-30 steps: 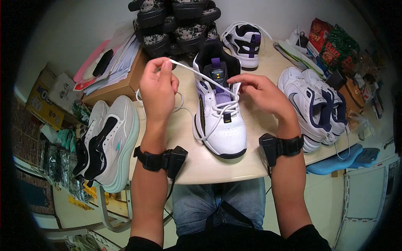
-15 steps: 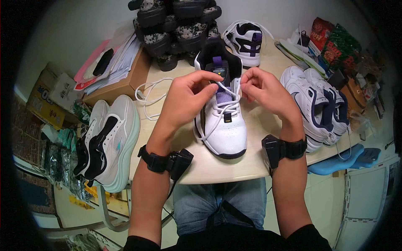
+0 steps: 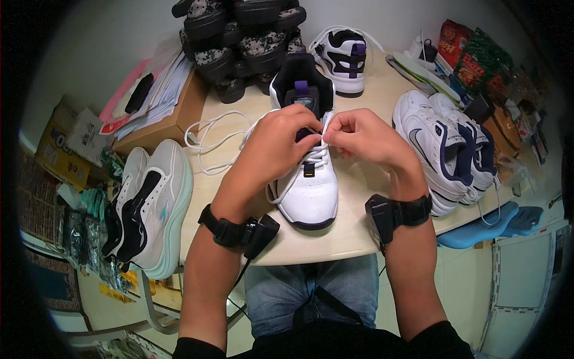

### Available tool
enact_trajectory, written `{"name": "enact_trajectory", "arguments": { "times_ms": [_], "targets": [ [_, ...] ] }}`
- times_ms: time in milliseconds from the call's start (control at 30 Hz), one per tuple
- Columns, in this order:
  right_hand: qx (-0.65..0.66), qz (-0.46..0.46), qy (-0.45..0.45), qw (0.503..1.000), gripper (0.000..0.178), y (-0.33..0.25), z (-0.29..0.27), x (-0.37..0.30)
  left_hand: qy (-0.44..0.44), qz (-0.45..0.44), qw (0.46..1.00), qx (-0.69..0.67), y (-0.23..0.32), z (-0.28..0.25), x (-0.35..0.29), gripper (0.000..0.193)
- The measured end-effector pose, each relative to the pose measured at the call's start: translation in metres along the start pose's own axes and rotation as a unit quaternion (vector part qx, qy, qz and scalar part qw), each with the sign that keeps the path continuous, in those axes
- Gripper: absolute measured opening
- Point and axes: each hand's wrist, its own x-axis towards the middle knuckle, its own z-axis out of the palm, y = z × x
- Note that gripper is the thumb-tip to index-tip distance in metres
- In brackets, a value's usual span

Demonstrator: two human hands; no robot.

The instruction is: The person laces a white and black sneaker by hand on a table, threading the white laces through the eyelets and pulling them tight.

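A white sneaker [image 3: 311,194] with a black lining and purple tab stands on the table, its toe toward me. White shoelace [image 3: 317,157] crosses its lower eyelets, and a long loose length lies in loops on the table to the left. My left hand [image 3: 281,140] is closed over the tongue, its fingertips pinching the lace. Right beside it, my right hand [image 3: 368,139] pinches the lace between thumb and forefinger at the shoe's right eyelet edge. The two hands' fingertips nearly meet. Exactly which strand each holds is partly hidden by the fingers.
Its mate, another white-and-black sneaker [image 3: 345,66], stands behind. Grey-white running shoes [image 3: 158,209] sit at the left edge, white-and-navy sneakers [image 3: 439,149] at the right. Camouflage shoes [image 3: 239,48] are piled at the back, beside a cardboard box [image 3: 191,107] under papers. Blue slippers [image 3: 484,230] show below the table's right edge.
Both hands have shifted slightly, the left turning more over the tongue and the right coming closer to it. The whole scene has moved slightly left in view.
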Motion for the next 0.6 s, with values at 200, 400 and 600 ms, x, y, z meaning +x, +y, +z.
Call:
{"name": "enact_trajectory", "arguments": {
  "times_ms": [200, 400, 600],
  "targets": [
    [0.088, 0.047, -0.031, 0.995, 0.017, 0.002, -0.006, 0.002, 0.002, 0.0, 1.0, 0.01, -0.002, 0.002, 0.0, 0.016],
    [0.119, 0.084, -0.027, 0.989, 0.019, 0.007, -0.017, 0.003, 0.018, 0.008, 1.0, 0.023, -0.002, 0.008, 0.001, 0.015],
    [0.057, 0.109, 0.021, 0.992, 0.023, -0.007, -0.01, -0.004, 0.032, 0.019, 0.999, 0.039, -0.002, 0.01, 0.001, 0.015]
  ]
}}
